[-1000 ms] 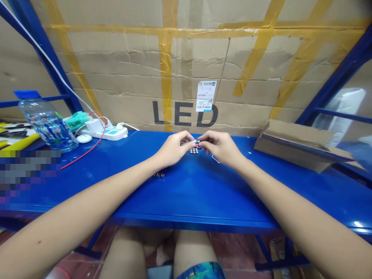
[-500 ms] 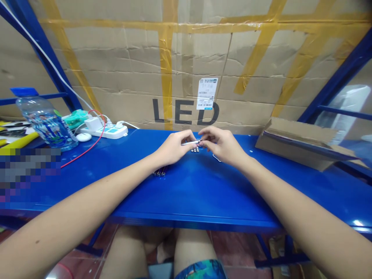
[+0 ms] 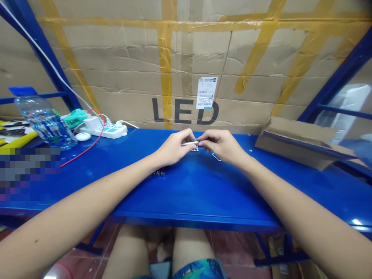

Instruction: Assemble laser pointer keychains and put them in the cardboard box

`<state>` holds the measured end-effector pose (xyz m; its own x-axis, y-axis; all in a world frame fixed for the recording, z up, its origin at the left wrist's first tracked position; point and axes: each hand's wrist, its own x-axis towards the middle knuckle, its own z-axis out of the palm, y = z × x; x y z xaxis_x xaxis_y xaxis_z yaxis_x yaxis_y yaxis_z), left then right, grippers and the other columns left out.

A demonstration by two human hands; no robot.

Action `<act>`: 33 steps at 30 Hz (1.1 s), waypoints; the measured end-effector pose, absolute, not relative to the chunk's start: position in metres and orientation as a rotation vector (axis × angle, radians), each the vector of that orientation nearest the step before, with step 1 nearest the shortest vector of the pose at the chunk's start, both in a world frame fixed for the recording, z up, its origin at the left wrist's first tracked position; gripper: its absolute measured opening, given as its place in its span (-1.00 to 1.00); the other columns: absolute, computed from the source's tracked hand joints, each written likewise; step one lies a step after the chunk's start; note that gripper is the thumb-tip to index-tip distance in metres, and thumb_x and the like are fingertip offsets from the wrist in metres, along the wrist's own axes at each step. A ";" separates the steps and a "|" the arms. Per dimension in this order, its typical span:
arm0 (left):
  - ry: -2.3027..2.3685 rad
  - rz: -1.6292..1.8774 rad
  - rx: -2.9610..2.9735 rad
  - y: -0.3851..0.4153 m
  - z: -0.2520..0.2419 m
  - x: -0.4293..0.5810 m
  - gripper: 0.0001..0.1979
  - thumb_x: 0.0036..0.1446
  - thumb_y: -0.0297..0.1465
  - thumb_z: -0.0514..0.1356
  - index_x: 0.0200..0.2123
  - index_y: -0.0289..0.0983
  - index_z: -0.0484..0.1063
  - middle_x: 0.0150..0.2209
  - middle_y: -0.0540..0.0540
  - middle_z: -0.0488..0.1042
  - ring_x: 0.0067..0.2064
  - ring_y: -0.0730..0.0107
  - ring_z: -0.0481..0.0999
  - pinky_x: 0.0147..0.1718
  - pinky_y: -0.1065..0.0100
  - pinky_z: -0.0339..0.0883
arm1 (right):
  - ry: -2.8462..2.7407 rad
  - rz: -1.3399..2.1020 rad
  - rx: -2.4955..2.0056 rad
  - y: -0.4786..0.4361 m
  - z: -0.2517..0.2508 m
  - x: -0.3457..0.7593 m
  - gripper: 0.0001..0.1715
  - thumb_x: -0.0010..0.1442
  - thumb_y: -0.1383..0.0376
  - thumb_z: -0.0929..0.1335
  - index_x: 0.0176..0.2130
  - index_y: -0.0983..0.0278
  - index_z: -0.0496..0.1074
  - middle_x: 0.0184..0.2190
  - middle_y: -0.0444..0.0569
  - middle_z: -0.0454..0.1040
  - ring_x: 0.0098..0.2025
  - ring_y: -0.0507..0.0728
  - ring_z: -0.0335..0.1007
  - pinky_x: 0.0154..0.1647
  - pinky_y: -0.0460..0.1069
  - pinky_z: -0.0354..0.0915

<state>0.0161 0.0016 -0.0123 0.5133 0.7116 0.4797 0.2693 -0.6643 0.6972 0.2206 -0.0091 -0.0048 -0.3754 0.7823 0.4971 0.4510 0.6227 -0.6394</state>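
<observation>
My left hand (image 3: 178, 147) is closed around a thin whitish rod (image 3: 188, 143), thumb and fingers pinching it above the table. At the rod's right end, my right hand (image 3: 219, 142) pinches with thumb and forefinger; whatever sits between those fingertips is too small to name. Just below the fingertips lie several small shiny metal pieces (image 3: 195, 149), partly hidden. More small metal-ended parts (image 3: 159, 173) rest under my left wrist. A small white-edged loop (image 3: 216, 157) lies beside my right hand.
On the blue table (image 3: 186, 197), a bottle with a blue cap (image 3: 43, 120) and a white power strip (image 3: 113, 131) stand left, with a red cable (image 3: 90, 150). An open cardboard box (image 3: 302, 143) lies right. A large taped carton (image 3: 130, 69) closes off the back.
My right hand's fingertips have moved slightly left and down against the rod's end. My left hand keeps its hold almost unmoved.
</observation>
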 end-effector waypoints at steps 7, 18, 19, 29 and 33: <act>0.750 1.049 2.049 0.003 -0.013 0.017 -0.87 0.14 -0.37 0.26 -0.31 -0.28 0.35 -0.34 -0.04 0.52 -0.26 0.36 0.54 -0.25 0.30 0.39 | -2.141 0.377 -0.912 -0.012 -0.002 0.221 -0.80 0.17 0.36 0.35 -0.23 0.26 0.58 -0.41 -0.05 0.53 -0.40 0.08 0.41 -0.33 -0.01 0.30; 0.821 0.999 2.138 0.001 -0.007 0.018 -0.84 0.27 -0.37 0.12 -0.26 -0.31 0.48 -0.28 -0.08 0.59 -0.23 0.36 0.54 -0.17 0.28 0.38 | -2.146 0.272 -0.890 -0.011 -0.003 0.223 -0.81 0.24 0.35 0.30 -0.31 0.27 0.53 -0.52 -0.08 0.49 -0.50 0.06 0.39 -0.36 -0.02 0.29; 0.822 0.982 2.182 0.001 -0.008 0.018 -0.81 0.28 -0.35 0.11 -0.25 -0.31 0.50 -0.26 -0.09 0.60 -0.20 0.34 0.55 -0.15 0.28 0.37 | -2.139 0.306 -0.902 -0.010 -0.004 0.223 -0.82 0.24 0.34 0.30 -0.32 0.27 0.51 -0.54 -0.10 0.48 -0.52 0.06 0.38 -0.40 -0.02 0.29; 0.803 1.037 2.313 -0.002 -0.011 0.016 -0.84 0.24 -0.32 0.19 -0.25 -0.29 0.49 -0.29 -0.06 0.57 -0.26 0.37 0.50 -0.25 0.34 0.33 | -2.267 0.424 -0.929 -0.012 -0.002 0.224 -0.70 0.31 0.28 0.24 -0.44 0.28 0.37 -0.57 -0.10 0.47 -0.56 0.02 0.35 -0.45 -0.07 0.22; 0.808 1.124 2.413 -0.006 -0.012 0.017 -0.91 0.22 -0.38 0.20 -0.28 -0.28 0.42 -0.35 -0.02 0.52 -0.32 0.41 0.46 -0.32 0.38 0.30 | -2.279 0.475 -0.964 -0.015 0.001 0.222 -0.66 0.31 0.25 0.25 -0.49 0.27 0.34 -0.64 -0.13 0.41 -0.59 0.01 0.30 -0.47 -0.07 0.17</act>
